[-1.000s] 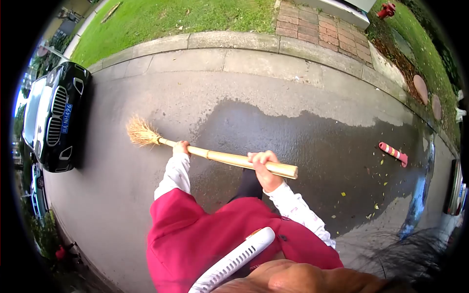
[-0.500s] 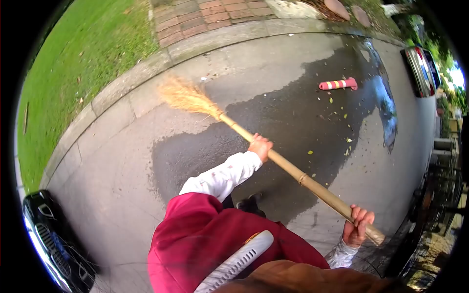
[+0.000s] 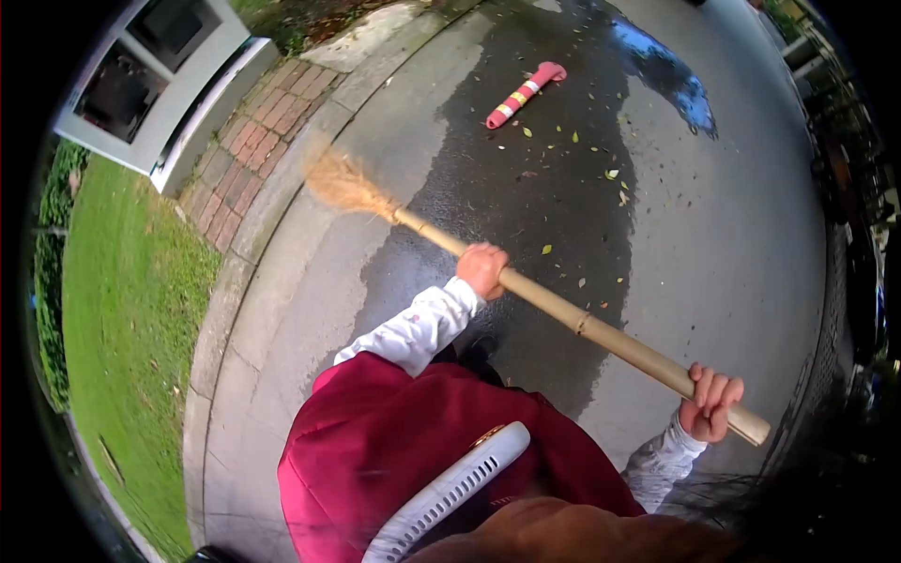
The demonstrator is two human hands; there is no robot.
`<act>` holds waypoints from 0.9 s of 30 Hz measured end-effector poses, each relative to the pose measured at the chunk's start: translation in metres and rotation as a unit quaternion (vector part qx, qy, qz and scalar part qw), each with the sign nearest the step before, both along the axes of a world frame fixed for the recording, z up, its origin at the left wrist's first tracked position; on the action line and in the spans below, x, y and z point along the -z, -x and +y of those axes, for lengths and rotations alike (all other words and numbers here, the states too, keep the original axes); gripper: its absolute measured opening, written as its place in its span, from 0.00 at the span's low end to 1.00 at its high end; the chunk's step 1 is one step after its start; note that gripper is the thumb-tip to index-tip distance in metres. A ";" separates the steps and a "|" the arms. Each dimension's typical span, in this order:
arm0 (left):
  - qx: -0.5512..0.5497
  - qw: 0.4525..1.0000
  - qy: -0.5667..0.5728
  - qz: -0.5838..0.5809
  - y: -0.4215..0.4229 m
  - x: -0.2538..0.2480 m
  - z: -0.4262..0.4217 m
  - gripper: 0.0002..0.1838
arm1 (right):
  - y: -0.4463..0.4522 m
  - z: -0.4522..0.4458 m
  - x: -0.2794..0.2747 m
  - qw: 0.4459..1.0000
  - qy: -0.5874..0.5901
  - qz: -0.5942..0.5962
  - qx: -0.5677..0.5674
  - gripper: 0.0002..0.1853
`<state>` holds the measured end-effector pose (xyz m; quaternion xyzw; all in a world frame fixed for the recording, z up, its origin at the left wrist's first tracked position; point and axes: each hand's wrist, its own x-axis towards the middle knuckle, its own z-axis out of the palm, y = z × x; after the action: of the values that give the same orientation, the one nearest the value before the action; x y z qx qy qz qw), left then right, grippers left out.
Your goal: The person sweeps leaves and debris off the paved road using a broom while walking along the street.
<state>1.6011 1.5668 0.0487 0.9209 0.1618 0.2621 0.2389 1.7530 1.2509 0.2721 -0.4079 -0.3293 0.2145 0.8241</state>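
Pavement part wet, broom nr kerb.

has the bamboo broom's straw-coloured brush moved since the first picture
Yes, the straw-coloured brush has moved closer to the grey concrete kerb beside the red brick paving; earlier it was farther out over the road.

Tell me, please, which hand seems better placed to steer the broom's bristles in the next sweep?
Probably the left hand: it grips the bamboo handle nearer the bristles, whereas the right hand holds it close to the opposite end.
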 end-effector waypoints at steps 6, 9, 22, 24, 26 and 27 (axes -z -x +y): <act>0.080 0.961 0.174 0.201 0.033 0.100 -0.012 0.05 | -0.009 0.059 0.043 0.986 0.103 0.128 0.006 0.14; 0.206 0.952 0.157 0.162 -0.053 0.082 -0.033 0.07 | -0.041 0.018 0.002 0.979 0.092 0.117 0.140 0.13; 0.540 0.825 0.127 -0.107 -0.373 -0.007 -0.075 0.13 | 0.052 0.033 -0.028 0.854 0.117 -0.129 0.491 0.14; 0.552 0.809 0.161 -0.123 -0.349 -0.017 -0.118 0.12 | 0.120 -0.004 -0.041 0.786 0.049 -0.058 0.613 0.13; 0.659 0.750 0.014 -0.058 -0.316 -0.001 -0.156 0.11 | 0.205 -0.026 -0.054 0.754 0.041 -0.033 0.655 0.15; 0.697 0.717 0.000 -0.018 -0.282 -0.004 -0.181 0.11 | 0.250 -0.027 -0.053 0.705 0.025 -0.019 0.708 0.14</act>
<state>1.8832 1.3863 0.0525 0.7683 -0.5302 0.0377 0.3566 1.5029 1.2236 0.3253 -0.5458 0.0463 -0.4317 0.7167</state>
